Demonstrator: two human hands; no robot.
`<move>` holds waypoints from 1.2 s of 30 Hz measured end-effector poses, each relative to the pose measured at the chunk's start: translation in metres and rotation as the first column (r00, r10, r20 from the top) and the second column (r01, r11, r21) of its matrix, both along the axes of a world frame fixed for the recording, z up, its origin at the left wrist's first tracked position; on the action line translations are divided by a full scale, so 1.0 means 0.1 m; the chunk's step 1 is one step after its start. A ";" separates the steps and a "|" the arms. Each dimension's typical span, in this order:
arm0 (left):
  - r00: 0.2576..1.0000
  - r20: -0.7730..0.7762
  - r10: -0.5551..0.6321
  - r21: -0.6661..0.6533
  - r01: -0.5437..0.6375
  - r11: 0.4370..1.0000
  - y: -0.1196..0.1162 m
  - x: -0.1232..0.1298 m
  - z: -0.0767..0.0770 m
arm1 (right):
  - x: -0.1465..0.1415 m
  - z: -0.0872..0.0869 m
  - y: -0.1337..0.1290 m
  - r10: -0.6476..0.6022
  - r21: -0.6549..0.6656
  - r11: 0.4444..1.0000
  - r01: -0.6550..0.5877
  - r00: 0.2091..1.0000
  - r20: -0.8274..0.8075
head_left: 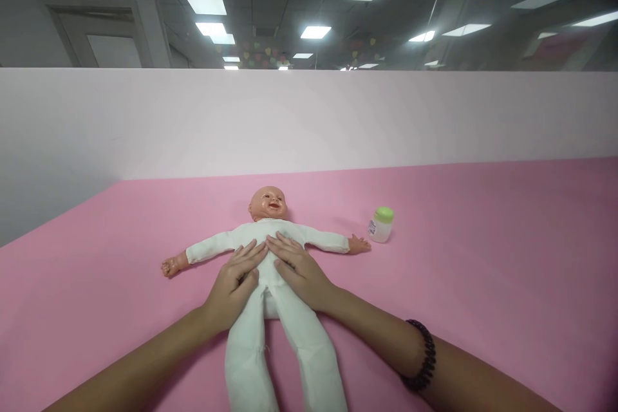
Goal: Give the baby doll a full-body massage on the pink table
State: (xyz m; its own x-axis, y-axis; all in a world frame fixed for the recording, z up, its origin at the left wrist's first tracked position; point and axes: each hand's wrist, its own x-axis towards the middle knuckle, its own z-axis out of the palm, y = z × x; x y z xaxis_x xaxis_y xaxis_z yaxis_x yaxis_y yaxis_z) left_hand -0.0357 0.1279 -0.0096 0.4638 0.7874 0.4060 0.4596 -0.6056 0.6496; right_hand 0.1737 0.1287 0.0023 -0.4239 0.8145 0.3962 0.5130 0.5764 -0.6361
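Observation:
A baby doll (284,318) with a white cloth body lies on its back, head away from me and arms spread wide. My left hand (234,286) rests flat on the left side of its torso, fingers stretched toward the chest. On the other side my right hand (299,270) lies flat on the belly and chest, fingers extended. The fingertips of both hands come close together at the middle of the chest. Neither hand grips anything. The doll's feet are outside the view.
A small jar (381,226) with a green lid stands just beyond the doll's right-hand arm. The doll and jar are on a pink surface (483,270). A white low wall (309,122) runs along its far edge. A dark bracelet (425,357) circles my right forearm.

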 end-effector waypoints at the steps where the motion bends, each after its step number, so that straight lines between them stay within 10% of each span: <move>1: 1.000 -0.012 0.011 -0.028 -0.012 1.000 -0.01 0.01 0.01 | 0.00 0.00 0.00 -0.010 -0.034 0.999 0.010 1.000 0.019; 9: 0.972 0.001 0.236 -0.280 -0.227 0.933 -0.02 0.04 -0.05 | -0.02 -0.03 -0.03 -0.242 -0.048 0.969 0.243 0.970 0.010; 17: 0.993 0.076 0.087 -0.005 -0.086 0.996 -0.01 0.01 -0.06 | -0.02 -0.06 -0.07 -0.042 0.357 0.928 0.110 0.980 -0.195; 22: 0.999 0.046 -0.030 -0.032 0.031 0.999 0.03 -0.01 0.00 | 0.01 0.00 -0.08 0.085 0.193 0.978 -0.077 0.996 -0.037; 29: 0.999 -0.020 0.032 -0.204 -0.035 0.978 0.07 -0.02 0.02 | -0.01 0.06 -0.05 -0.059 -0.087 0.993 0.075 0.984 0.169; 36: 0.964 0.053 0.260 -0.266 -0.237 0.934 0.04 0.02 -0.05 | -0.04 -0.01 -0.10 -0.320 0.108 0.944 0.311 0.944 0.081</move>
